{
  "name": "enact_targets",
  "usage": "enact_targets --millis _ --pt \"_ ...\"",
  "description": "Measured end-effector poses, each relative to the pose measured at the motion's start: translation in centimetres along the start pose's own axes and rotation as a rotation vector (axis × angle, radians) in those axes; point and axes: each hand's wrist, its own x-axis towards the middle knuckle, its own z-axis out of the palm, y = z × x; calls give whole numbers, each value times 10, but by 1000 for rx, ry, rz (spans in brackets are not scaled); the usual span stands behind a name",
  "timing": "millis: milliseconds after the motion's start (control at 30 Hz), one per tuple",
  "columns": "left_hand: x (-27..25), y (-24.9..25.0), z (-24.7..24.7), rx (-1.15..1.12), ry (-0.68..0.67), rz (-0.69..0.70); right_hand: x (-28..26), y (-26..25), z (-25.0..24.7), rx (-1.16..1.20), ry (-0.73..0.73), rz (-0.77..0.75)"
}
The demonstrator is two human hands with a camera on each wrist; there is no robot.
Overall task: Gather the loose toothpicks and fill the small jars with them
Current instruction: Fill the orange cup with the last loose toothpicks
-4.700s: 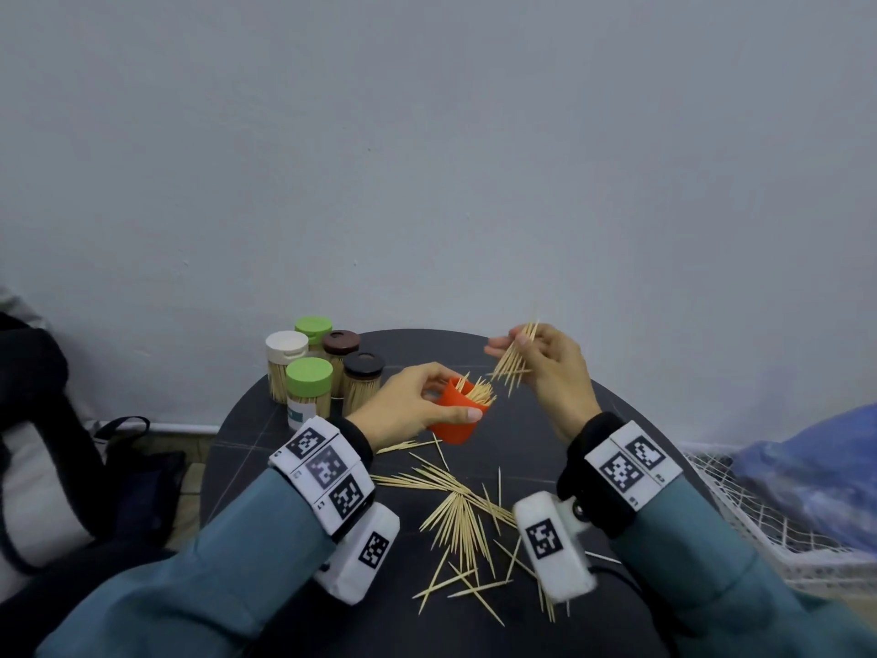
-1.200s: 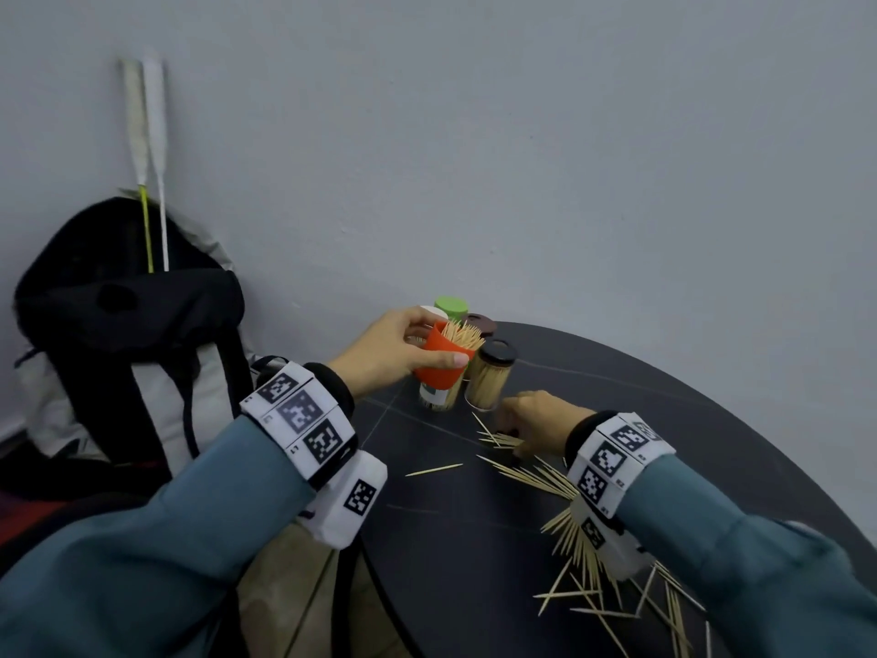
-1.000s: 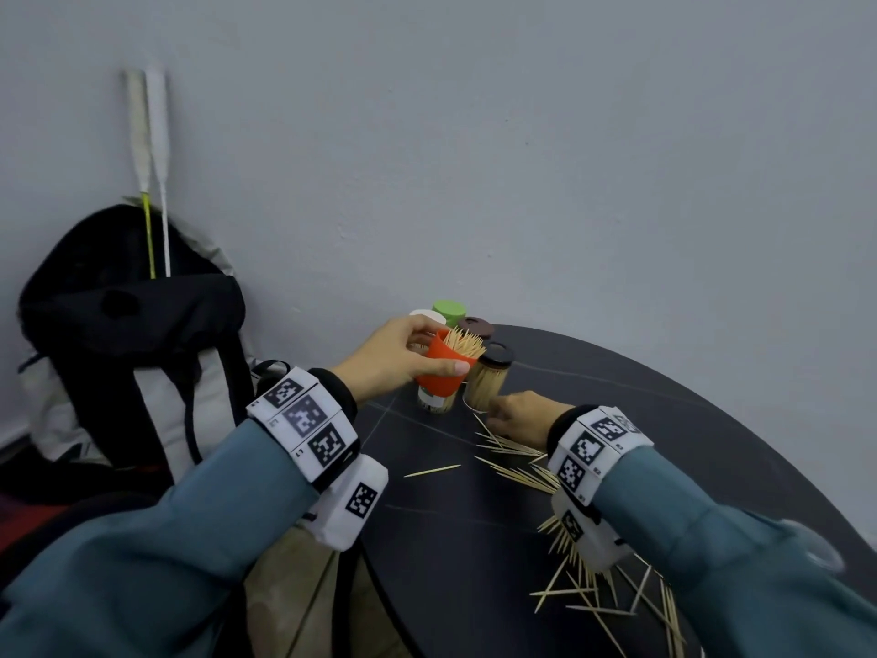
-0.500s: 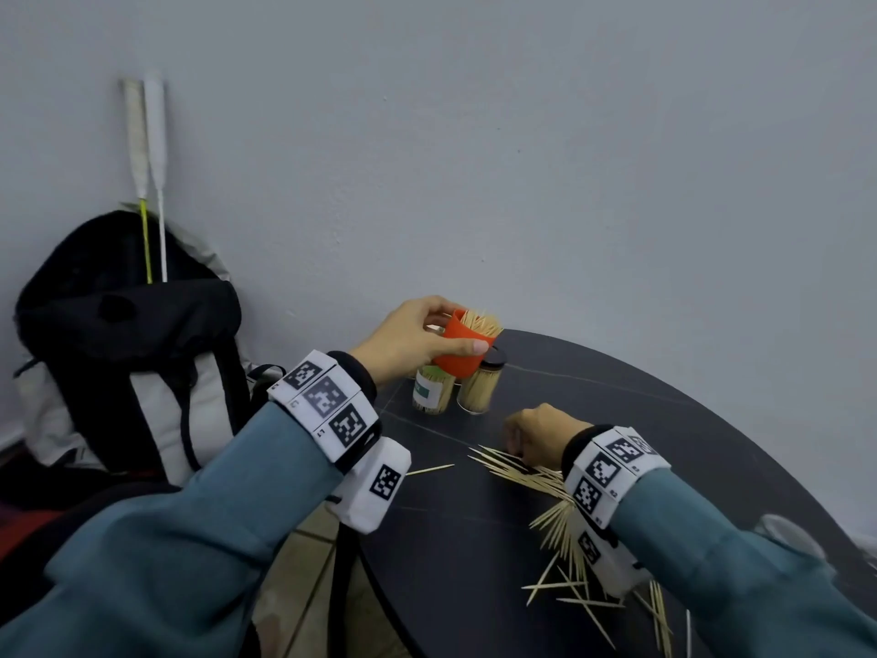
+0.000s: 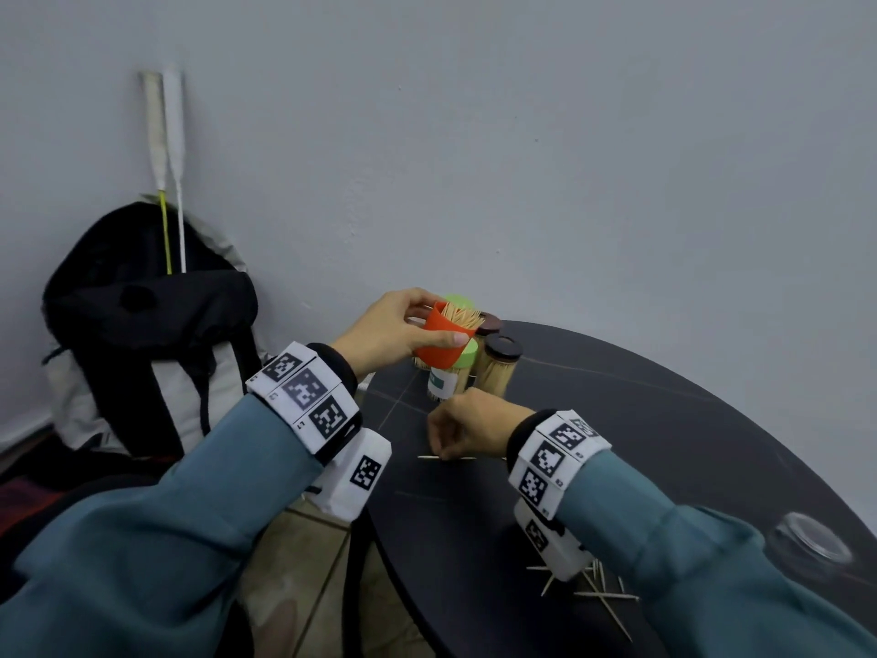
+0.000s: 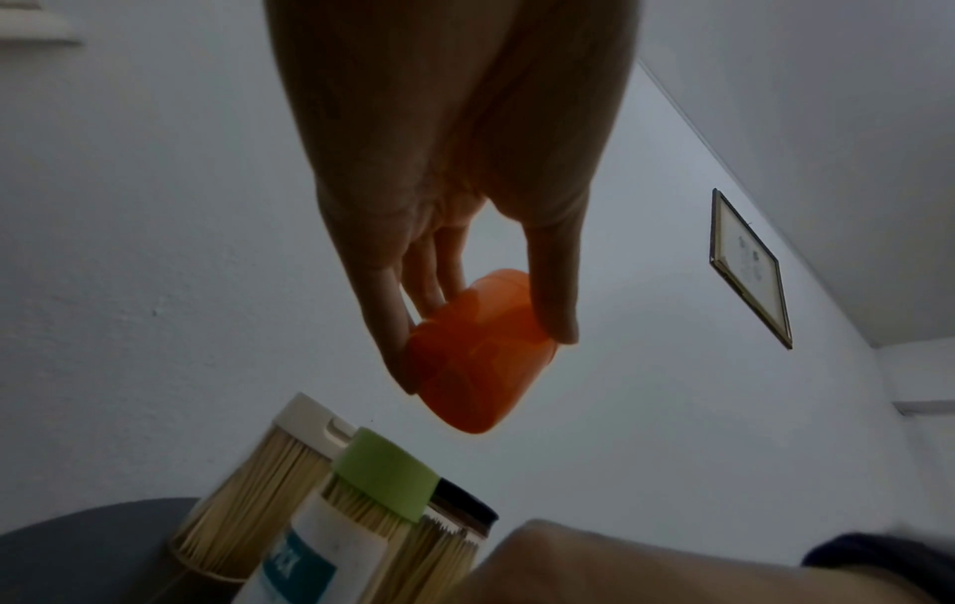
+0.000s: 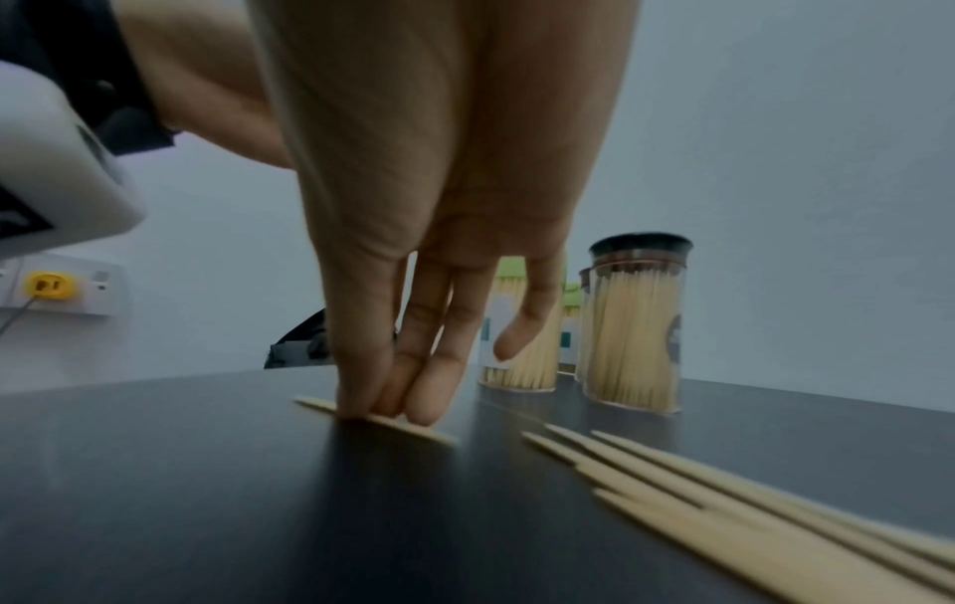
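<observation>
Fingertips (image 7: 385,402) of the right hand (image 5: 479,427) now press one stray wooden toothpick (image 7: 377,421), having left the pile, while the left hand (image 5: 387,332) keeps gripping the nearly full small orange plastic jar (image 5: 443,339).

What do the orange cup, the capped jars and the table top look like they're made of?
Orange cup: probably thin plastic, since light glows through its wall.
Capped jars: clear plastic or glass, can't tell which; the toothpicks show through, and the caps look like matte plastic.
Table top: dark, smooth and slightly glossy, faintly mirroring the right hand; material unclear.
</observation>
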Motion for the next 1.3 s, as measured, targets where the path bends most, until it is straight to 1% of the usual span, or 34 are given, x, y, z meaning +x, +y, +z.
enact_targets --millis 100,200,267,333,367,433,500,567,733,833,967,1167,1300 --pt "0 1 -1 -7 2 14 -12 13 -3 -11 -29 72" --pt "1 4 3 -13 -16 19 -32 28 -5 -54 -58 195" --pt "3 6 9 -16 -32 14 -48 36 -7 -134 -43 293" --pt "5 7 13 -13 -45 12 -59 41 -6 -210 16 375" --pt "6 8 16 -14 -52 12 -63 45 -4 -205 48 418" --pt "8 9 22 -23 -55 14 -66 52 0 -120 74 491" --pt "9 10 27 -26 -59 18 -65 55 2 -92 33 538" --pt "11 10 30 -26 -68 20 -63 55 2 -96 14 528" --pt "13 10 34 -19 -71 28 -52 51 7 -7 97 469" --pt "13 10 36 -20 -76 27 -52 51 9 -3 116 480" --pt "13 10 38 -29 -80 22 -55 53 11 -35 87 518" --pt "16 13 46 -45 -118 35 -62 53 12 -108 -30 609" --pt "19 14 53 -46 -130 45 -72 58 10 -63 -12 619"
